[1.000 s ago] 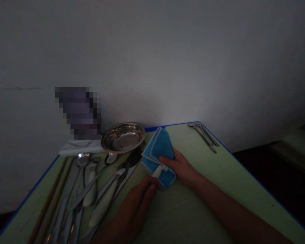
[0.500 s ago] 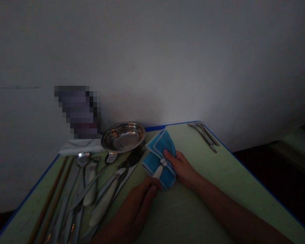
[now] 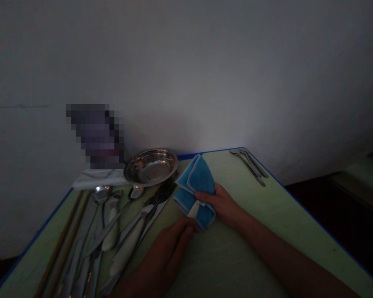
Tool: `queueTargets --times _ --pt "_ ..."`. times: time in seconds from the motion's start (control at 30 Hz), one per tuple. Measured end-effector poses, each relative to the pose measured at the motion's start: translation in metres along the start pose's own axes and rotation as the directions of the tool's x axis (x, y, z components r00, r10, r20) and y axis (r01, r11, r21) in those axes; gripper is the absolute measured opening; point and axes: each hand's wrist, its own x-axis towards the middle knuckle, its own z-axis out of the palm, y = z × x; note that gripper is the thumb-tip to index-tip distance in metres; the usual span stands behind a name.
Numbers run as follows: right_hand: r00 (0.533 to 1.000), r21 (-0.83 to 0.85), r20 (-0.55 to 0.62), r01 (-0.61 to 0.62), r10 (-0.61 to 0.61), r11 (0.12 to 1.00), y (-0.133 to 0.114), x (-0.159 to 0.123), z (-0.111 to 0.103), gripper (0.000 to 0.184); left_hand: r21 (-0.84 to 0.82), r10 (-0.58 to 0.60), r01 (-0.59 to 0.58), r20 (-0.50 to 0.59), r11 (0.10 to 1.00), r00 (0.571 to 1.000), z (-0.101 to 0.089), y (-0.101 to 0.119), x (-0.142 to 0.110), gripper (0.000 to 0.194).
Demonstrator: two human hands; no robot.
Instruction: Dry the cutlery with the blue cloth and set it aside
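My left hand (image 3: 175,238) is closed around a utensil with a white handle (image 3: 193,210). The utensil's other end is hidden in a folded blue cloth (image 3: 202,178) with pale edging. My right hand (image 3: 225,205) grips this cloth from the right side, its thumb pressed on top near a small white label. Both hands are above the middle of the green table (image 3: 236,252). Left of my left hand lies a group of metal utensils, among them a white-handled one (image 3: 127,248).
Behind the utensils stands a shiny steel bowl (image 3: 153,167). A ladle (image 3: 102,193), two brown sticks (image 3: 62,244) and another white-handled tool (image 3: 111,229) lie at left. Slim metal utensils (image 3: 251,167) rest at the far right corner. A pixelated object (image 3: 96,136) is by the wall (image 3: 205,74).
My right thumb has slid down the cloth toward the white handle, partly covering the label. The cloth's upper fold has shifted slightly up and left. My left hand stays almost in place.
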Motion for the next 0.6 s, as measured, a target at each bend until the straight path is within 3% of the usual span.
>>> queueTargets --times 0.3,0.6 --pt "0.999 0.015 -0.036 0.018 -0.018 1.000 0.0013 -0.0006 0.0006 0.027 -0.008 0.001 -0.001 -0.010 1.000 1.000 -0.0017 0.0049 0.0014 0.022" --pt "0.969 -0.005 -0.247 -0.021 0.020 1.000 0.0073 0.0033 0.0029 0.036 0.004 0.008 -0.008 -0.010 1.000 1.000 -0.0002 -0.0007 -0.0004 0.021"
